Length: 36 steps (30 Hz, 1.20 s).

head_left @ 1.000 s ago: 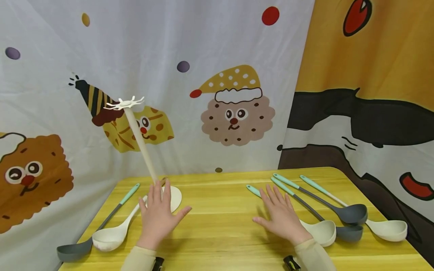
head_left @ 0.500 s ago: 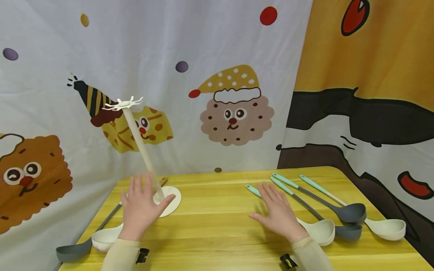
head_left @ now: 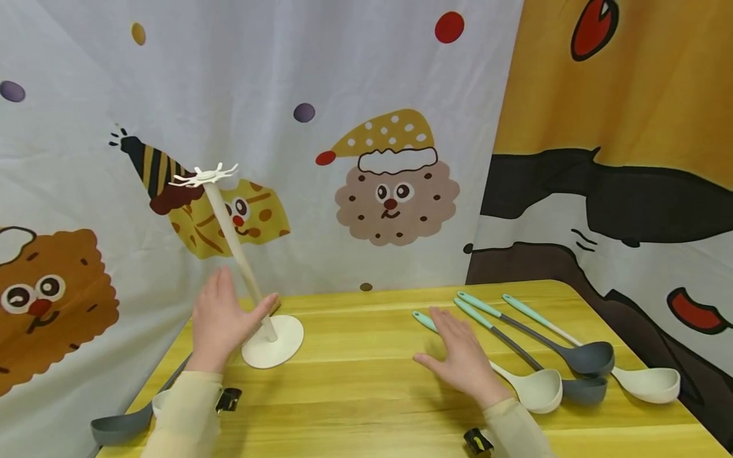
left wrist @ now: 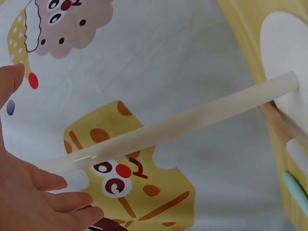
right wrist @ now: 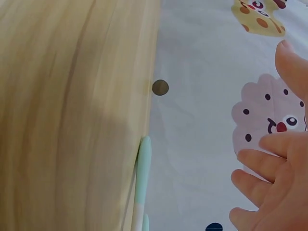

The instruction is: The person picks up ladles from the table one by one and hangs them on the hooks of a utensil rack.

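A cream utensil stand [head_left: 231, 238] with a ring of hooks on top and a round base rises at the table's left. My left hand [head_left: 220, 321] hovers just left of its pole, thumb spread and fingers extended, holding nothing. In the left wrist view the pole [left wrist: 192, 120] passes beyond that hand, and contact cannot be made out. Fingers extended, my right hand [head_left: 464, 362] is above the table by a white ladle [head_left: 538, 389], whose handle it partly covers. The right wrist view has a mint handle [right wrist: 143, 168] away from the fingers.
To the right lie two dark grey ladles [head_left: 595, 357] and another white ladle [head_left: 653, 385]. At the left, a grey ladle [head_left: 120, 427] and a white ladle [head_left: 160, 402] are partly hidden by my left arm. A cartoon-print curtain [head_left: 366, 63] hangs behind the table [head_left: 355, 375].
My left hand has moved left and up, from in front of the stand's base to beside its pole, turning its palm inward. The right hand has shifted slightly left. The ladles stay put.
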Motion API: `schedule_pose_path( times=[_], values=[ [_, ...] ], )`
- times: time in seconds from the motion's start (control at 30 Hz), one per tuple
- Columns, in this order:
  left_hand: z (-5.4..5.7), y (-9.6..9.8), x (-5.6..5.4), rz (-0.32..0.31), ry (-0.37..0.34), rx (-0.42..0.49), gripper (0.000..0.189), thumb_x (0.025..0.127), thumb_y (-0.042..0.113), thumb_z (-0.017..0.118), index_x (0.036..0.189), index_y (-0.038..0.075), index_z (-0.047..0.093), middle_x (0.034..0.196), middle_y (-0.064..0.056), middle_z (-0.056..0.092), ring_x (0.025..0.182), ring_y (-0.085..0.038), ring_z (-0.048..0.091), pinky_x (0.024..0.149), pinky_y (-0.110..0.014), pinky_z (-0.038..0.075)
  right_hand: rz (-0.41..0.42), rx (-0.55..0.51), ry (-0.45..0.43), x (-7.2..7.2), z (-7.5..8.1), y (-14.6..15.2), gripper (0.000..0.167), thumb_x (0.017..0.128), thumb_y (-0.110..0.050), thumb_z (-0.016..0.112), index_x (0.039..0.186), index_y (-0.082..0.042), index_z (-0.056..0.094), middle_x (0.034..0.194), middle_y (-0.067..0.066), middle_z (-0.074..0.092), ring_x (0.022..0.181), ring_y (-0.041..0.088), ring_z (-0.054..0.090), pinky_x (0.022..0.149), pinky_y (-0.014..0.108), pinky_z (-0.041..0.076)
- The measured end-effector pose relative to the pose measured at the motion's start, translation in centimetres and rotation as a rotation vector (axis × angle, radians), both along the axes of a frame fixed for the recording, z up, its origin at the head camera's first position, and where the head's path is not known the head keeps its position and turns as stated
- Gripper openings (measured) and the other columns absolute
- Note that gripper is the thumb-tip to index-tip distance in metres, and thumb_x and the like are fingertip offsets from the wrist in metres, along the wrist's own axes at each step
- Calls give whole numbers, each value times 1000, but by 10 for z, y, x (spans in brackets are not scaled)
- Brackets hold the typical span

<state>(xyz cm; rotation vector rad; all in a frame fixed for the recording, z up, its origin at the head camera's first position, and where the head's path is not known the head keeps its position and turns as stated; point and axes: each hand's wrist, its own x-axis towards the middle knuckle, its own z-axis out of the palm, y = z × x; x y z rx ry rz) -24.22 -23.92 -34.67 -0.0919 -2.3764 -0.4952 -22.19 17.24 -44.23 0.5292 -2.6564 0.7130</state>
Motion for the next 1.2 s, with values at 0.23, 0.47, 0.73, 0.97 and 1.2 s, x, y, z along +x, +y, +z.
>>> schedule_pose_path(
  times=[0.23,0.47,0.73,0.97,1.2],
  values=[
    [19,-8,-10,1,-39,74,90,78,60,75,126,-9,43,106,-27,54,97,-48,52,77,-62,43,5,-33,-1,-1,0,-6,93,84,-46,76,152,-1,33,153,21,37,140,42,33,115,60,16],
    [41,-10,-14,-13,-60,138,97,81,59,72,140,-9,37,122,-32,51,111,-52,48,90,-67,40,16,-57,25,-3,-4,-11,91,84,-42,78,151,1,34,152,22,39,139,42,34,113,61,21],
    [66,-9,-21,-16,-145,229,106,85,63,66,152,-7,22,145,-35,35,132,-52,34,105,-67,30,16,-83,13,-5,-5,-18,92,84,-44,78,151,1,35,152,23,37,140,42,33,114,59,22],
    [80,-13,-28,-25,-103,272,99,87,59,66,151,-5,28,146,-32,37,132,-49,36,105,-65,33,16,-86,-21,-6,-7,-24,94,85,-53,73,152,-1,34,155,19,35,141,40,32,115,58,21],
    [89,-15,-32,-16,-97,348,90,87,59,65,148,-1,36,143,-27,42,129,-44,40,102,-63,38,22,-99,-13,-9,-12,-31,94,85,-56,71,151,-1,35,153,20,37,141,40,34,114,57,23]
  ],
)
